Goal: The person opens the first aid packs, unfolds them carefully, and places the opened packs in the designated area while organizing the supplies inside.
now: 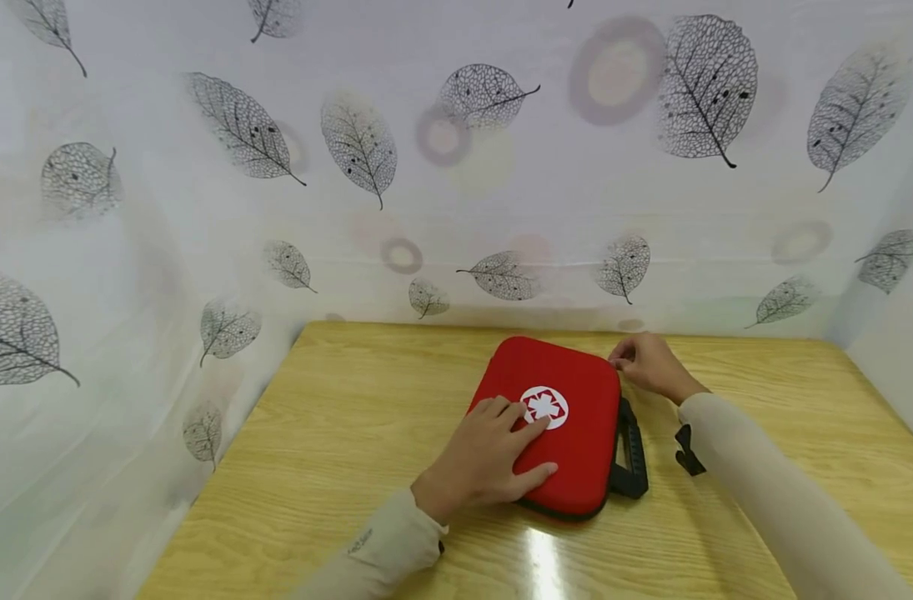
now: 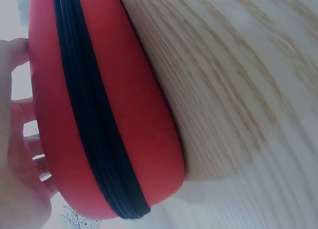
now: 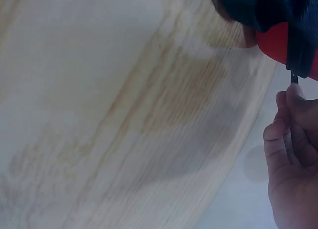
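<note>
- While the left hand [image 1: 480, 457] rests with spread fingers on its top, gripping nothing, the red case [image 1: 582, 433] lies on the counter [image 1: 366, 400], beneath that hand and just left of the right hand [image 1: 654, 367].
- The right hand pinches a small black pull tab [image 3: 294, 77] at the case's far corner; the black handle [image 1: 637, 450] juts out on the near side of that hand.
- If the left hand presses too lightly, a tug could swivel the case; pulling askew could jam the zipper [image 2: 94, 110] or slip the tab free.
</note>
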Available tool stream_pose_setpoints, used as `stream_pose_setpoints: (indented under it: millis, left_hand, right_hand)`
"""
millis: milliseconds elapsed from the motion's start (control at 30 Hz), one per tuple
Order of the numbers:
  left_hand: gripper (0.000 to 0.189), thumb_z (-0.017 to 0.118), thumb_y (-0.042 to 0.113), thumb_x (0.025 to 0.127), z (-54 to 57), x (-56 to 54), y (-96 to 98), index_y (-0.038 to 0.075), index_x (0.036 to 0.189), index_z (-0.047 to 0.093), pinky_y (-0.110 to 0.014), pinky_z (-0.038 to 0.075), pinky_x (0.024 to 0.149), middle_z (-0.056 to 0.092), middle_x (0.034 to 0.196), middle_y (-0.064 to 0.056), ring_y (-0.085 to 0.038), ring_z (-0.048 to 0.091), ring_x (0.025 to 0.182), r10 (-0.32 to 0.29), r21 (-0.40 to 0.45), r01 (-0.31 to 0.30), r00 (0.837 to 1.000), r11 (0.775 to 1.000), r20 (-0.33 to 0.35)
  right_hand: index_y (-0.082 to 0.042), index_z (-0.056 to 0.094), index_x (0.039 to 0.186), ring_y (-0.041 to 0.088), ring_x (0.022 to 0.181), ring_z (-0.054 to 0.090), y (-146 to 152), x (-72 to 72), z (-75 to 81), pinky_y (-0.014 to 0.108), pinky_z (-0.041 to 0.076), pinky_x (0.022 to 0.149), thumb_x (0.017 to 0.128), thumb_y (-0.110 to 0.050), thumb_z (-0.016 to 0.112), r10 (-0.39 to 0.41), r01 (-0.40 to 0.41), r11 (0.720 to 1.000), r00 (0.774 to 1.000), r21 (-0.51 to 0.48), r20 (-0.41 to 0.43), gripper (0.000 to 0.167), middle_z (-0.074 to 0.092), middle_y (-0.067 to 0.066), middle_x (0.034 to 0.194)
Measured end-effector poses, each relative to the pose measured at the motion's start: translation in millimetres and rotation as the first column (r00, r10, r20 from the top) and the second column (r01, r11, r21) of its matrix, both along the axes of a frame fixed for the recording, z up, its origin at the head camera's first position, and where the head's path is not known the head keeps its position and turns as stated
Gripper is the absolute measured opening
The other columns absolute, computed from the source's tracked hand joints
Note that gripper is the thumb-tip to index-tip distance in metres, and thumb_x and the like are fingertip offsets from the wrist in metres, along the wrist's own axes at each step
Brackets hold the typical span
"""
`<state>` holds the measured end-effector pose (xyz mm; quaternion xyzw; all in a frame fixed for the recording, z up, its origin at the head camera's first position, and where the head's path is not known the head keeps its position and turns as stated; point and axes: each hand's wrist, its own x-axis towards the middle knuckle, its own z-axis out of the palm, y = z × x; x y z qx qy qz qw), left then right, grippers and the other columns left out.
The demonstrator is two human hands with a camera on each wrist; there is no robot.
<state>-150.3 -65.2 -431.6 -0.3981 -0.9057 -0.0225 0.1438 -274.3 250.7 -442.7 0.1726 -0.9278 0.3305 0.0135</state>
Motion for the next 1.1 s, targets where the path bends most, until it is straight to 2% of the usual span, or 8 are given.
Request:
stream_pose_setpoints:
  millis: [233, 367, 433, 500, 733, 1100]
  left_hand:
    - [0.051, 0.054, 0.056, 0.097, -1.4, -7.9, 2.1, 0.024, 0.136, 0.066, -0.032, 0.04, 0.109, 0.058, 0.121, -0.001, -0.017, 0.05, 0.117, -0.067, 0.064, 0.064, 0.997, 0.996, 0.04]
    - [0.053, 0.055, 0.051, 0.099, -5.9, -12.6, 2.6, 0.024, 0.144, 0.059, -0.032, 0.035, 0.116, 0.052, 0.143, -0.004, -0.02, 0.044, 0.138, -0.099, 0.094, 0.086, 0.986, 0.992, 0.137]
    - [0.056, 0.051, 0.052, 0.1, -9.2, -13.6, 3.4, 0.026, 0.15, 0.052, -0.035, 0.03, 0.119, 0.041, 0.157, -0.004, -0.021, 0.036, 0.146, -0.089, 0.083, 0.074, 0.977, 0.994, 0.193]
    - [0.059, 0.048, 0.054, 0.101, -12.4, -14.1, 4.8, 0.03, 0.154, 0.045, -0.036, 0.027, 0.12, 0.033, 0.163, -0.002, -0.02, 0.031, 0.149, -0.067, 0.059, 0.055, 0.973, 0.997, 0.223]
    - [0.059, 0.048, 0.056, 0.099, -15.3, -14.3, 9.6, 0.033, 0.154, 0.045, -0.037, 0.032, 0.118, 0.034, 0.162, -0.002, -0.019, 0.034, 0.147, -0.01, 0.039, 0.003, 0.982, 0.999, 0.189]
    - [0.057, 0.05, 0.053, 0.098, -12.5, -10.3, 11.6, 0.031, 0.151, 0.05, -0.038, 0.038, 0.115, 0.039, 0.159, -0.004, -0.021, 0.04, 0.144, -0.012, 0.078, 0.0, 0.988, 0.997, 0.156]
  right_hand:
    - [0.006, 0.074, 0.086, 0.021, 0.07, 0.062, 2, -7.6, -3.2, 0.034, 0.05, 0.06, 0.088, 0.007, 0.063, 0.002, -0.002, 1.0, 1.0, -0.02, 0.008, 0.012, 0.071, 0.012, 0.08]
    - [0.005, 0.074, 0.087, 0.021, 0.071, 0.062, 4, -9.9, -7.1, 0.033, 0.051, 0.061, 0.089, 0.007, 0.064, 0.014, -0.014, 0.999, 1.0, -0.033, 0.01, 0.01, 0.071, 0.011, 0.081]
    - [0.004, 0.074, 0.087, 0.021, 0.073, 0.063, 6, -9.9, -8.3, 0.034, 0.051, 0.063, 0.088, 0.008, 0.064, 0.025, -0.024, 0.999, 1.0, -0.038, 0.012, 0.011, 0.071, 0.011, 0.082]
    - [0.004, 0.075, 0.088, 0.022, 0.074, 0.064, 9, -9.8, -9.5, 0.035, 0.052, 0.064, 0.088, 0.009, 0.064, 0.036, -0.035, 0.999, 0.999, -0.042, 0.011, 0.011, 0.072, 0.012, 0.084]
    - [0.004, 0.075, 0.091, 0.02, 0.075, 0.064, 14, -5.9, -10.8, 0.037, 0.054, 0.067, 0.087, 0.01, 0.061, 0.081, -0.081, 0.996, 0.997, -0.034, -0.004, 0.016, 0.072, 0.011, 0.087]
    - [0.0, 0.074, 0.091, 0.016, 0.07, 0.061, 20, 4.8, -8.6, 0.033, 0.053, 0.064, 0.092, 0.005, 0.063, 0.101, -0.101, 0.995, 0.995, 0.002, -0.025, 0.012, 0.071, 0.01, 0.087]
